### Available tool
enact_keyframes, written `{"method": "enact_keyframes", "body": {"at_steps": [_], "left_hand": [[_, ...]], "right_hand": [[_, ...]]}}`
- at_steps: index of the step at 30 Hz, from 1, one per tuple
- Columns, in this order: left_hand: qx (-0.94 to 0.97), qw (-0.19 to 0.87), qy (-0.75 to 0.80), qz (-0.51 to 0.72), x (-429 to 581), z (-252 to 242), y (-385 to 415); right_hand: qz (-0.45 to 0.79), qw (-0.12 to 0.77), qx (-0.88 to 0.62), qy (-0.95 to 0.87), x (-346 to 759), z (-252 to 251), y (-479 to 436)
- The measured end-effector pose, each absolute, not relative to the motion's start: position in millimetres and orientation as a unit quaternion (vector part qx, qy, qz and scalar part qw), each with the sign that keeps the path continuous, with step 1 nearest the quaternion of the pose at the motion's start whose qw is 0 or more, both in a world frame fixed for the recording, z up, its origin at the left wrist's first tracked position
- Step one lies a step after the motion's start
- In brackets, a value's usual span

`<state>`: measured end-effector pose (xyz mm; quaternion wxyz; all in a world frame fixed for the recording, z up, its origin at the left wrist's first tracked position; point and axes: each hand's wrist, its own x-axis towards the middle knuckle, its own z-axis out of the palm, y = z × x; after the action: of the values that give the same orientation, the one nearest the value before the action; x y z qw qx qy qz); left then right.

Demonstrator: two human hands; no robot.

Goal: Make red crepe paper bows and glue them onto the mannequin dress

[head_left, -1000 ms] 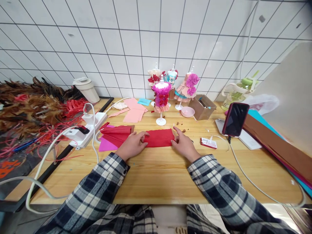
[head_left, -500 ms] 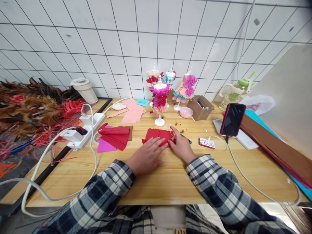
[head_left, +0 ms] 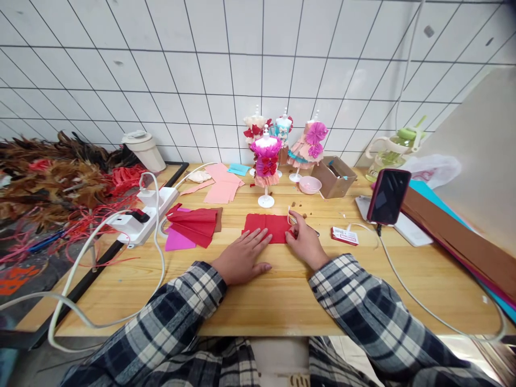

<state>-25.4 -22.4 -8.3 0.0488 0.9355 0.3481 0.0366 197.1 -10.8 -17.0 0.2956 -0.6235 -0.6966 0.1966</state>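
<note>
A rectangle of red crepe paper (head_left: 268,223) lies flat on the wooden table in front of me. My left hand (head_left: 245,255) rests on its lower left part, palm down with the fingers stretched out and the thumb apart. At the paper's right edge is my right hand (head_left: 305,242), its fingers curled and its thumb and fingertips closed at that edge. A thin pale loop (head_left: 289,216) shows by the right fingertips, and a dark tip pokes out beyond the hand; I cannot make out what they belong to. Behind the paper stands a mini dress form (head_left: 266,166) in magenta and red paper.
Red fanned crepe paper (head_left: 195,223) lies left, near a white power strip (head_left: 155,215) with looping cables. Pink paper sheets (head_left: 221,185), a pink bowl (head_left: 310,185) and a cardboard box (head_left: 336,180) sit farther back. A phone (head_left: 389,196) stands right, beside long brown paper (head_left: 455,236).
My left hand has slid slightly down, uncovering more of the red paper, which now lies straighter. My right fingers have curled in at its right edge. The view has shifted slightly.
</note>
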Motion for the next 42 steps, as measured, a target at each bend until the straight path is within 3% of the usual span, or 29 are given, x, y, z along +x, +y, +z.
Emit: {"method": "enact_keyframes", "body": {"at_steps": [7,11,16,22,32,36,42], "left_hand": [[0.936,0.053,0.345,0.043,-25.2,-7.3,-22.9],[0.933,0.056,0.353,0.044,-23.6,-6.5,-24.7],[0.926,0.049,0.371,0.048,-21.8,-9.0,-25.7],[0.923,0.057,0.377,0.049,-21.7,-10.1,-26.3],[0.918,0.072,0.388,0.034,-22.1,-7.2,-27.6],[0.918,0.076,0.387,0.036,-20.8,-6.3,-26.9],[0.92,0.076,0.383,0.026,-21.4,-5.1,-27.2]], "right_hand": [[0.074,0.215,-0.641,-0.733,198.9,-12.8,-15.0],[0.039,0.241,-0.589,-0.771,198.2,-9.8,-22.7],[0.076,0.229,-0.501,-0.831,188.8,-5.7,-42.5],[0.076,0.159,-0.536,-0.826,193.0,-8.4,-47.9],[0.003,0.149,-0.606,-0.781,216.7,-13.5,-51.3],[0.005,0.169,-0.548,-0.819,207.9,-13.1,-52.2],[0.058,0.112,-0.513,-0.849,202.7,-15.4,-55.8]]}}
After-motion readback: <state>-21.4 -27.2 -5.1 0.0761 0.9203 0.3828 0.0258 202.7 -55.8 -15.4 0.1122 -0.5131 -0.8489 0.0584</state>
